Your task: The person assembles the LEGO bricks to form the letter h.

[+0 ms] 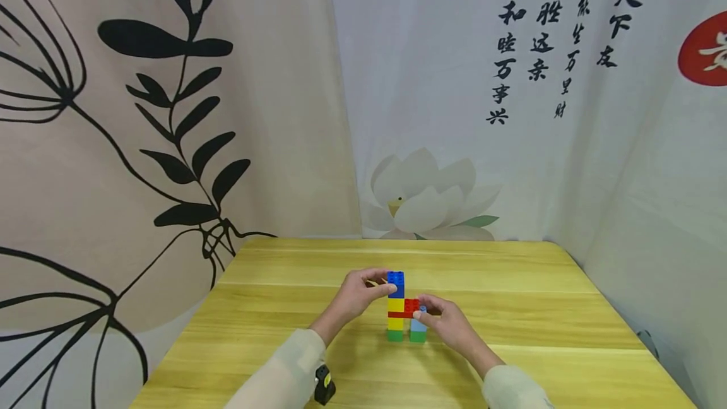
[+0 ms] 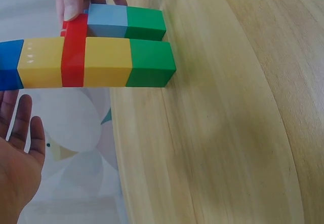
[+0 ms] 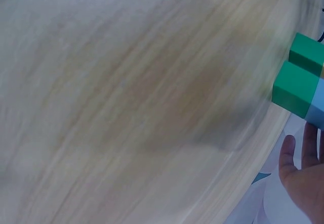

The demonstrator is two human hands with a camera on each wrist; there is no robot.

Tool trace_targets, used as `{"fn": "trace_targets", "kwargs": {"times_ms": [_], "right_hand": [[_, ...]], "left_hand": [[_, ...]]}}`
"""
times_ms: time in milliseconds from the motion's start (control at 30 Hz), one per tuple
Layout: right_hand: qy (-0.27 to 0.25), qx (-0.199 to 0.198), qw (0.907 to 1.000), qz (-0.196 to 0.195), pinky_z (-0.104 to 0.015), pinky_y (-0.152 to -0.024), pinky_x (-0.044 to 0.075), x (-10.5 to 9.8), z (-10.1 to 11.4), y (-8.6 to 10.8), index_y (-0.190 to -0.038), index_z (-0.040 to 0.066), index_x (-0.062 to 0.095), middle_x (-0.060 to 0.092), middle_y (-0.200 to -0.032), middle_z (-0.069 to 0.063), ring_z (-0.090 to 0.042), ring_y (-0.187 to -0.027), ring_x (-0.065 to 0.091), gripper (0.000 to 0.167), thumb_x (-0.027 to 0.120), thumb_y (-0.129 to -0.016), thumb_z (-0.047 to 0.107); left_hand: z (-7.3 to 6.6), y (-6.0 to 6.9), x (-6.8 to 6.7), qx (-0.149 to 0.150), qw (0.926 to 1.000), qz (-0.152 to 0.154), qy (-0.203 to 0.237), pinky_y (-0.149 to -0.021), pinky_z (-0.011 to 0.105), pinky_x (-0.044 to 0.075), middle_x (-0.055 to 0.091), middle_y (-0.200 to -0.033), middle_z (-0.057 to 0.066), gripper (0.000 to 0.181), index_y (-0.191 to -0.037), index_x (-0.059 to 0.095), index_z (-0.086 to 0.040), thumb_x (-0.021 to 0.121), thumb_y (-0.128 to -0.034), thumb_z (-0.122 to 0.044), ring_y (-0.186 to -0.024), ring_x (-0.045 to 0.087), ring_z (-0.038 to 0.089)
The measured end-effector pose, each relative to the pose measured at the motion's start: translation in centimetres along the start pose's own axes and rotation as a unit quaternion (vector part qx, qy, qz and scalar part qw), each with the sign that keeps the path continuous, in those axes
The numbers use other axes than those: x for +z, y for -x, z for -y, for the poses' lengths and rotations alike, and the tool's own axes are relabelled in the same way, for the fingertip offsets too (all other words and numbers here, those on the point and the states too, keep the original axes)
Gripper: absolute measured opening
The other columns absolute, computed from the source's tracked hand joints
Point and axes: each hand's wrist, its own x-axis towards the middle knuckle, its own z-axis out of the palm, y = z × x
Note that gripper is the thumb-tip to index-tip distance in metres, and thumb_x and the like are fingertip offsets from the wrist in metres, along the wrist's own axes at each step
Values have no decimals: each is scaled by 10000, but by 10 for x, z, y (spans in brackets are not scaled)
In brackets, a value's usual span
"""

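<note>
A small structure of toy building blocks stands on the table, made of two joined columns. The taller column has a blue block on top, then yellow, red, yellow and green ones. The shorter is light blue over green. A red block reaches from between the yellow blocks across to the shorter column. My left hand pinches the blue block between thumb and fingers. With thumb and fingers, my right hand grips the red block's end beside the light blue block; some fingertips are hidden.
The wooden table runs back to a curtain printed with plants and characters. A black device is strapped at my left wrist. To the right, a pale curtain hangs along the table's side.
</note>
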Motion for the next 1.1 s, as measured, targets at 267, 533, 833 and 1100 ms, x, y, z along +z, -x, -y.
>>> {"fn": "trace_targets", "kwargs": {"times_ms": [267, 533, 833, 1100], "right_hand": [[-120, 96, 9999, -15, -430, -880, 532, 0, 1, -2, -1317, 58, 617, 672, -1178, -75, -257, -1066, 604, 461, 687, -947, 324], [-55, 50, 10000, -37, -442, -892, 527, 0, 2, -2, -1334, 44, 603, 669, -1192, -79, -269, -1083, 602, 479, 676, -954, 326], [-20, 45, 10000, -20, -441, -892, 527, 0, 4, -1, -1329, 36, 601, 669, -1182, -74, -268, -1077, 600, 471, 672, -958, 316], [-75, 102, 9999, -42, -446, -909, 520, 1, 1, 0, -1316, 61, 618, 670, -1188, -77, -268, -1086, 601, 450, 680, -952, 319]], "left_hand": [[2, 1, 1, 183, 9998, -67, 25, -773, 316, 529, 683, -981, 0, 372, -1196, 718, -116, 753, -893, -328, -844, 609, 219], [-1, 2, 0, 142, 9997, -127, -158, -770, 315, 536, 677, -985, -5, 447, -1259, 684, -110, 749, -892, -357, -857, 609, 218], [-3, 3, 1, 132, 9995, -145, -261, -857, 351, 506, 680, -1047, -26, 438, -1265, 675, -128, 757, -889, -337, -981, 599, 194], [3, 7, 4, 148, 9996, -11, -258, -952, 449, 471, 679, -1127, -6, 489, -1357, 607, -170, 758, -896, -236, -1127, 593, 322]]}}
